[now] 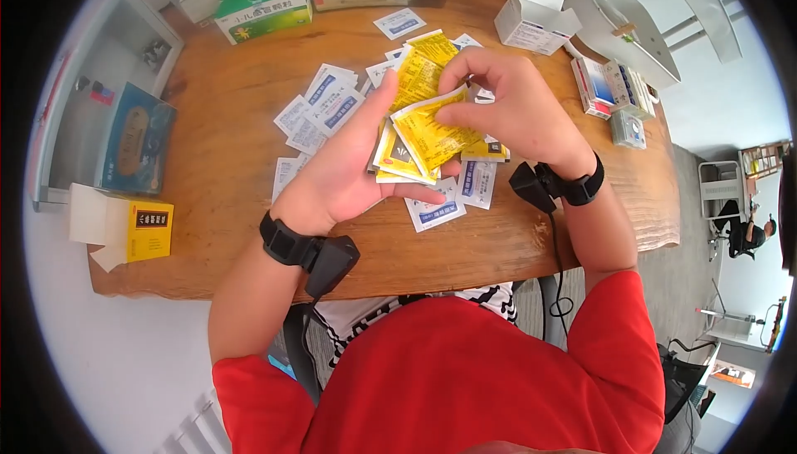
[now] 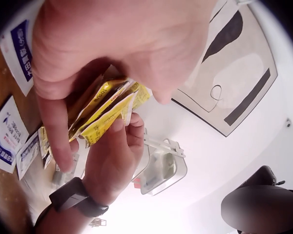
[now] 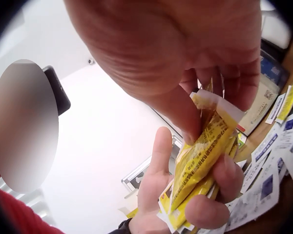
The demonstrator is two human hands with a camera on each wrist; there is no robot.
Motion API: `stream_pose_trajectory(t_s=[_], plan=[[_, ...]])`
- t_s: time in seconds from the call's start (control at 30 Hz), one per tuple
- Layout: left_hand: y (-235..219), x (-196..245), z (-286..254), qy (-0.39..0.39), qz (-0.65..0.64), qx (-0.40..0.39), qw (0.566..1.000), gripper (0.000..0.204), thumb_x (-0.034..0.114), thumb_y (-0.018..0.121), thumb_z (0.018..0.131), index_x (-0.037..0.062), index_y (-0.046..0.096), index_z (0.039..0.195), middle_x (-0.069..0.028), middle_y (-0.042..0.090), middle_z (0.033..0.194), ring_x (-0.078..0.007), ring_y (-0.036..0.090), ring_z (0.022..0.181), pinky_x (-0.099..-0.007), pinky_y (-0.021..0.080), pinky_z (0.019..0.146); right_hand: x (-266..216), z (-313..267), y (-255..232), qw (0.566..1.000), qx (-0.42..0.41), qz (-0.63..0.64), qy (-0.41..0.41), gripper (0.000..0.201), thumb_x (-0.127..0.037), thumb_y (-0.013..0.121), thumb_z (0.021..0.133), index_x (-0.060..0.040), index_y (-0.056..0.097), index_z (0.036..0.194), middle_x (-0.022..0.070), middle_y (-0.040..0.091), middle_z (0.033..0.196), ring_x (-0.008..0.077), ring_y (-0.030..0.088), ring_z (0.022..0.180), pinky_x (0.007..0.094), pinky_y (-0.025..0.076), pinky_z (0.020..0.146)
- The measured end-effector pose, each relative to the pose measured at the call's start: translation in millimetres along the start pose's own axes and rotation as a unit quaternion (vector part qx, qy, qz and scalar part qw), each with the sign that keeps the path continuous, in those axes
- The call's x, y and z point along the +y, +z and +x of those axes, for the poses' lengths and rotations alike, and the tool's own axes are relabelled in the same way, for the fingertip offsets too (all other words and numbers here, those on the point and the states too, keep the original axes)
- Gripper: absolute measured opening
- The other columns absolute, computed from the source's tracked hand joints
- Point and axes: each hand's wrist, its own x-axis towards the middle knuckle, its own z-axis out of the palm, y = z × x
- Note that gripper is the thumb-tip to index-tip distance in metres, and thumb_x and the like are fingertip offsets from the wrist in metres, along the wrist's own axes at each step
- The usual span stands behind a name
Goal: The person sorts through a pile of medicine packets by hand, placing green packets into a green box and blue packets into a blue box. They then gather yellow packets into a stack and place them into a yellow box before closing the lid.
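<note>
Several yellow sachets (image 1: 425,134) lie stacked in the left hand (image 1: 349,151), its fingers curled under and around them, as the left wrist view also shows. The right hand (image 1: 523,105) pinches the top yellow sachet (image 3: 200,156) between thumb and fingers. More yellow sachets (image 1: 436,46) lie just beyond on the table. White and blue sachets (image 1: 332,105) are spread on the wood around and beneath both hands.
An opened yellow box (image 1: 149,230) stands at the table's left edge, near a blue box (image 1: 137,139). Green-and-white boxes (image 1: 264,7) are at the back. An opened white box (image 1: 535,18) and smaller boxes (image 1: 610,89) stand at the right.
</note>
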Motion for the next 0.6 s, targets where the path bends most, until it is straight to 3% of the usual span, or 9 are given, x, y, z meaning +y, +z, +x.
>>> stream_pose_trajectory(t_s=[0.1,0.23,0.33,0.37,0.4,0.47,0.53,0.57,0.6], plan=[[1,-2,-2,0.0,-0.048,-0.007,0.999,0.106,0.091,0.027,0.098,0.0092,0.043,0.163,-0.0204,0.064,0.145,-0.0414,0.074,0.116,-0.057,0.069,0.083,-6,3,1,0.991,0.049,0.111,0.056,0.025,-0.005,0.084,0.088,-0.0016,0.075,0.112,0.0019,0.071,0.094,0.0098,0.059,0.084,0.0282,0.051,0.077],[2,4,-5,-0.01,-0.091,-0.017,0.996,0.099,0.088,0.025,0.102,0.0115,0.047,0.161,-0.0153,0.069,0.141,-0.0369,0.075,0.115,-0.0536,0.069,0.085,-13,4,-11,0.993,0.032,0.086,0.07,0.033,-0.008,0.084,0.091,-0.0005,0.077,0.122,0.0008,0.07,0.091,0.007,0.057,0.076,0.0265,0.051,0.07],[2,2,-3,-0.004,-0.1,-0.012,0.995,0.105,0.091,0.02,0.099,0.0105,0.045,0.162,-0.015,0.067,0.144,-0.038,0.074,0.118,-0.053,0.068,0.087,-7,2,-14,0.994,-0.01,0.073,0.075,0.027,-0.011,0.085,0.092,-0.0002,0.079,0.116,0.0012,0.072,0.09,0.0058,0.061,0.08,0.0274,0.053,0.072],[2,1,-3,-0.013,-0.104,0.009,0.994,0.112,0.095,0.021,0.094,0.0097,0.044,0.163,-0.0189,0.065,0.147,-0.0427,0.072,0.121,-0.0548,0.068,0.086,-5,0,-13,0.994,-0.009,0.078,0.078,0.027,-0.011,0.085,0.092,-0.0002,0.079,0.116,0.0012,0.072,0.09,0.0058,0.061,0.08,0.0274,0.053,0.072],[3,0,-2,-0.022,-0.109,0.03,0.993,0.119,0.1,0.022,0.089,0.009,0.043,0.164,-0.0228,0.063,0.149,-0.0474,0.07,0.123,-0.0566,0.068,0.085,-5,-1,-10,0.996,-0.022,0.061,0.067,0.027,-0.013,0.085,0.091,-0.0006,0.08,0.114,0.0039,0.073,0.089,0.0087,0.064,0.081,0.0292,0.053,0.072],[6,-2,-1,-0.025,-0.083,0.024,0.996,0.117,0.099,0.022,0.09,0.0108,0.042,0.165,-0.0208,0.063,0.149,-0.0493,0.07,0.124,-0.0549,0.069,0.083,-3,-4,-6,0.997,-0.032,0.048,0.059,0.026,-0.015,0.086,0.09,-0.001,0.08,0.111,0.0066,0.075,0.089,0.0116,0.067,0.082,0.031,0.054,0.073],[11,-2,-2,-0.034,-0.038,0.021,0.998,0.113,0.097,0.02,0.093,0.0124,0.041,0.165,-0.0191,0.063,0.15,-0.0489,0.07,0.124,-0.0528,0.069,0.082,0,-4,-2,0.996,-0.012,-0.021,-0.085,0.031,-0.017,0.087,0.088,-0.0025,0.08,0.114,0.0122,0.073,0.086,0.0211,0.07,0.08,0.035,0.055,0.072],[14,-1,-3,-0.03,-0.005,0.025,0.999,0.105,0.091,0.018,0.099,0.0121,0.041,0.165,-0.019,0.063,0.15,-0.046,0.071,0.124,-0.051,0.069,0.084,-5,-5,1,0.997,0.014,-0.04,-0.068,0.032,-0.019,0.088,0.086,-0.0004,0.078,0.11,0.0169,0.073,0.087,0.0287,0.071,0.076,0.0381,0.056,0.07],[13,-1,-4,-0.032,-0.005,0.026,0.999,0.105,0.091,0.018,0.099,0.0121,0.041,0.165,-0.019,0.063,0.15,-0.046,0.071,0.124,-0.051,0.069,0.084,-9,-6,0,0.997,0.015,-0.038,-0.066,0.032,-0.019,0.088,0.086,-0.0004,0.078,0.11,0.0169,0.073,0.087,0.0287,0.071,0.076,0.0381,0.056,0.07]])
